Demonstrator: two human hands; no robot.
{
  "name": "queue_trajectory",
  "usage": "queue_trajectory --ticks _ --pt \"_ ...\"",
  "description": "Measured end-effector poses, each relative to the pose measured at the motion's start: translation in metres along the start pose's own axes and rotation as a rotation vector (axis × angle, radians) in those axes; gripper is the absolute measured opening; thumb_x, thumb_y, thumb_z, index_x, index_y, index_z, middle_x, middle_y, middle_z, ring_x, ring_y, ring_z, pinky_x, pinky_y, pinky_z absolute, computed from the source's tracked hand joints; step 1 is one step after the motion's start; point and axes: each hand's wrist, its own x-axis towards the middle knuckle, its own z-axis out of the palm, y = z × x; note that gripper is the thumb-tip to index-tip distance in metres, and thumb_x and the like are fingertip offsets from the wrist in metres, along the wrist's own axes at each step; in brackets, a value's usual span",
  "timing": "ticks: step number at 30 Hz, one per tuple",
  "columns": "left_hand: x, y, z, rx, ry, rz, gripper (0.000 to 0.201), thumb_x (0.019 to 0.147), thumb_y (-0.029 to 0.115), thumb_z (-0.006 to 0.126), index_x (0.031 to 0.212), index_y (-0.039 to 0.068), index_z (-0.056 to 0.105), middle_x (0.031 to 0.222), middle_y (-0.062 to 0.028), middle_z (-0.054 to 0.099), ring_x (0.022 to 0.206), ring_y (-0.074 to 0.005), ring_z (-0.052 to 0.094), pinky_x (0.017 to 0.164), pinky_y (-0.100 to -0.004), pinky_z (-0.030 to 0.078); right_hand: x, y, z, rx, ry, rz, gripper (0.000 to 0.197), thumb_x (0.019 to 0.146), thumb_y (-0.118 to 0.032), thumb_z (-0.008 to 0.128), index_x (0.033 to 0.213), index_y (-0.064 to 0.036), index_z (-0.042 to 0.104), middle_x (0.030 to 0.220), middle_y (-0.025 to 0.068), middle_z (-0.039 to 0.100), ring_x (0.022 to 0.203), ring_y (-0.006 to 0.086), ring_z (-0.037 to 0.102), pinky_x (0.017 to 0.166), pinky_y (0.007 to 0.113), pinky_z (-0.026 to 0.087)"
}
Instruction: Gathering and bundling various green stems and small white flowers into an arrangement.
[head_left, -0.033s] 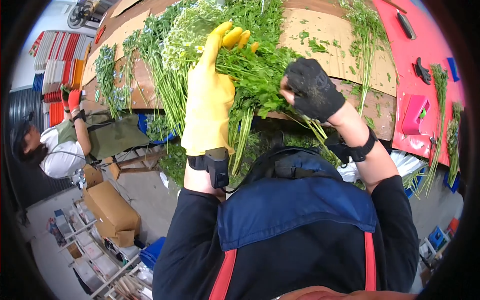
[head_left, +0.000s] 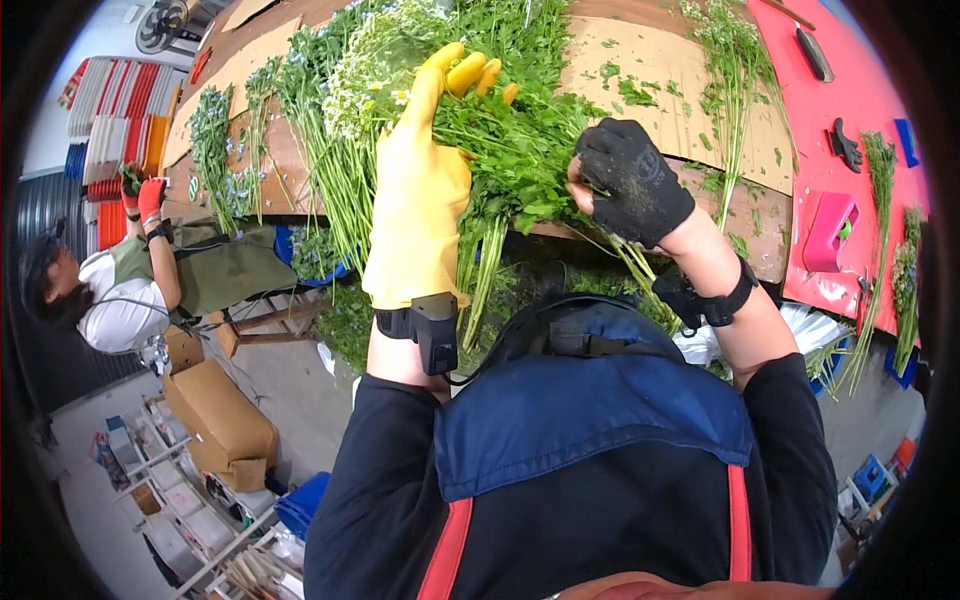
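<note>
Here, leafy bunch (head_left: 525, 150) gripped in left hand (head_left: 422, 185); right hand (head_left: 635, 185) curled closed beside.

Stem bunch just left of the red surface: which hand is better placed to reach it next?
Probably the right hand, nearer the stem bunch; the left hand is farther, beside leafy greens.

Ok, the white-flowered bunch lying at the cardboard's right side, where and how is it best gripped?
Probably its bare lower stems, from the near side with the right hand: they narrow together at the near end, while the flower heads spread at the far one.
</note>
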Motion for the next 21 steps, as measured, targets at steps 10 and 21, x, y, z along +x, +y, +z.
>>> queue_trajectory --ticks 10,21 --pt "-0.003 -0.004 -0.013 0.356 -0.052 -0.041 0.044 0.104 -0.001 0.044 0.148 -0.004 0.042 0.144 -0.0193 0.055 0.133 -0.0282 0.057 0.114 -0.0442 0.048 0.013 -0.014 0.026 -0.098 0.141 -0.068 0.029 0.076 -0.012 0.081 0.101 -0.0106 0.067 0.101 0.0113 0.063 0.094 0.0332 0.06 0.085 0.045 0.047" --pt "-0.004 -0.006 -0.006 0.073 -0.003 0.007 0.068 0.084 -0.016 0.037 0.148 0.004 0.046 0.135 -0.0141 0.066 0.124 -0.0229 0.065 0.105 -0.034 0.052 0.005 0.005 0.01 -0.083 0.103 0.037 0.039 0.077 -0.01 0.082 0.114 -0.0116 0.07 0.095 0.0099 0.066 0.089 0.0309 0.062 0.08 0.042 0.048"
